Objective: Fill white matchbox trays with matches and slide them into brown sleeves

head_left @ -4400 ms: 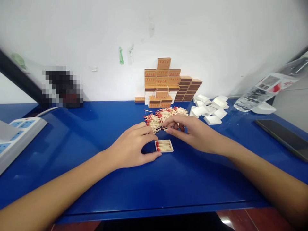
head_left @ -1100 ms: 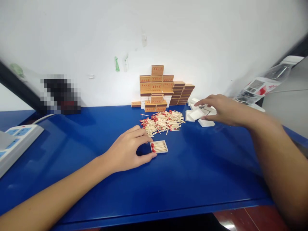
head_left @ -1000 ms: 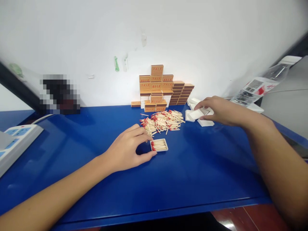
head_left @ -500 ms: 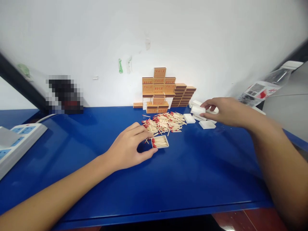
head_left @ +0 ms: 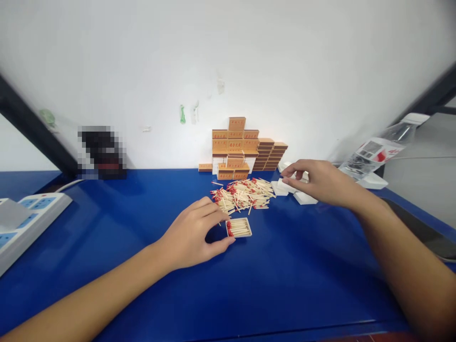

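Observation:
My left hand (head_left: 199, 231) rests at the near side of the match heap, thumb and fingers closed around the left end of a small white matchbox tray (head_left: 245, 228). Matches lie side by side in that tray, red heads to the left. Behind it spreads a loose heap of matches (head_left: 245, 194). My right hand (head_left: 309, 179) hovers over a group of white empty-looking trays (head_left: 305, 198), its thumb and fingers curved and slightly apart just above one tray (head_left: 280, 188). Nothing is visible between the fingertips. The hand partly hides the trays.
Orange matchboxes (head_left: 235, 145) are stacked against the white wall, with more piled beside them (head_left: 270, 154). A clear plastic bottle (head_left: 381, 147) leans at the right. On the left sit a white power strip (head_left: 46, 209) and a pixelated dark object (head_left: 105, 152). The table (head_left: 249, 285) is blue.
My right hand has moved left and down over the white trays, and the tray between its fingers is let go. My left hand keeps its hold. The whole view has tilted upward slightly.

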Demonstrator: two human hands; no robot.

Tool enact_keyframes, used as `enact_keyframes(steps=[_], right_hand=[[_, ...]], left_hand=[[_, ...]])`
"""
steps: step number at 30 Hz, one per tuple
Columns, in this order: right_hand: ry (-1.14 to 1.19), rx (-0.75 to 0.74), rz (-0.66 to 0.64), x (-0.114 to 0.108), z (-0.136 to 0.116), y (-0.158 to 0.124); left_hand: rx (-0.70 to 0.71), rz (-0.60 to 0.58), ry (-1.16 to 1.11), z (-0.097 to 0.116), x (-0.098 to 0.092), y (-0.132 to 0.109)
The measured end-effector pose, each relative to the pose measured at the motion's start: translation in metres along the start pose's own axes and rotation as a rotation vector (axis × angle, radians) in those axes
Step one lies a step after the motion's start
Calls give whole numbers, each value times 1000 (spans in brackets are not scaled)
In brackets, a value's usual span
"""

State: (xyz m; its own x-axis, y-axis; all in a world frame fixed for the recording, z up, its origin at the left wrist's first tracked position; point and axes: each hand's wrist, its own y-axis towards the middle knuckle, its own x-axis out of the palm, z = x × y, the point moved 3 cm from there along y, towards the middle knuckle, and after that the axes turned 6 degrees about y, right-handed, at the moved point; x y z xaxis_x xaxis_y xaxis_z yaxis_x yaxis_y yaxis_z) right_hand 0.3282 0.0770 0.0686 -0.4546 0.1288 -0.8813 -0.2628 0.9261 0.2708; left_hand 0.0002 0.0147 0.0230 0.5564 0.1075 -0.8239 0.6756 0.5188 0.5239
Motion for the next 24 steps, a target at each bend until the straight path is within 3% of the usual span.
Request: enact_keyframes(steps=[4,10,16,24], right_hand=[[237,88,100,-16,-3,17],[104,115,244,-37,17,65],[160,221,214,-28,30,105],[215,449,230,-11,31,125]], left_hand=[[-26,21,-28,-1,-2,-1],[-48,45,-31,-4,-3,-2],[-67,66,-33,-5,-4,-2],[-121,85,-13,-11,-5,-2]])
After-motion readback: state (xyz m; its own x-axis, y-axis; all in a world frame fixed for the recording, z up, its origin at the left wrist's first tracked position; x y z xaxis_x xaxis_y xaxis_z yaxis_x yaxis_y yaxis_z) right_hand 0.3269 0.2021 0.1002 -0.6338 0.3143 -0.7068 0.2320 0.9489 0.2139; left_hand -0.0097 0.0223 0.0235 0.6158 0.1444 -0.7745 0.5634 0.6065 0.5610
